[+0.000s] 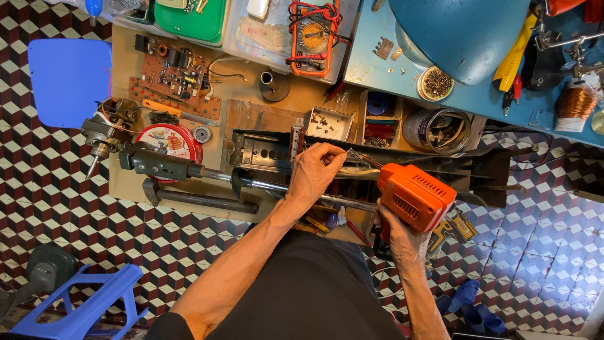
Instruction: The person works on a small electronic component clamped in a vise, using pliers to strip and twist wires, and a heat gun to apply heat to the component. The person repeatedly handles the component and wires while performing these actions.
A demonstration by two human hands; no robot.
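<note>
Orange plastic marks the power drill (415, 196), gripped from below by the right hand (397, 238), whose fingers are wrapped tight around its handle so the nose points left toward the long black metal housing (371, 165) lying across the wooden bench (233, 110). That housing is the piece under work and serves here as the landmark: it lies flat along the near edge of the bench, its open side up, so its inside can be reached from above. The left hand (316, 170) rests on it, fingers pinched together on something small at the drill's tip, most likely a screw or the bit itself, though it is too small to tell. Holding it there steadies the point of contact while the drill is aligned.

Just in front of the housing, a dark steel rod with a black clamp head (154, 164) runs to the left. Behind the housing sits a small open metal tray of screws (329, 123), near enough to pick from. To the housing's left is a round red tin (170, 141), and farther back a brown circuit board (176, 82). An orange multimeter (313, 38) lies behind the tray on a clear lid. Left of the bench stands a blue plastic stool (68, 72) on the checkered tile floor (553, 252).
</note>
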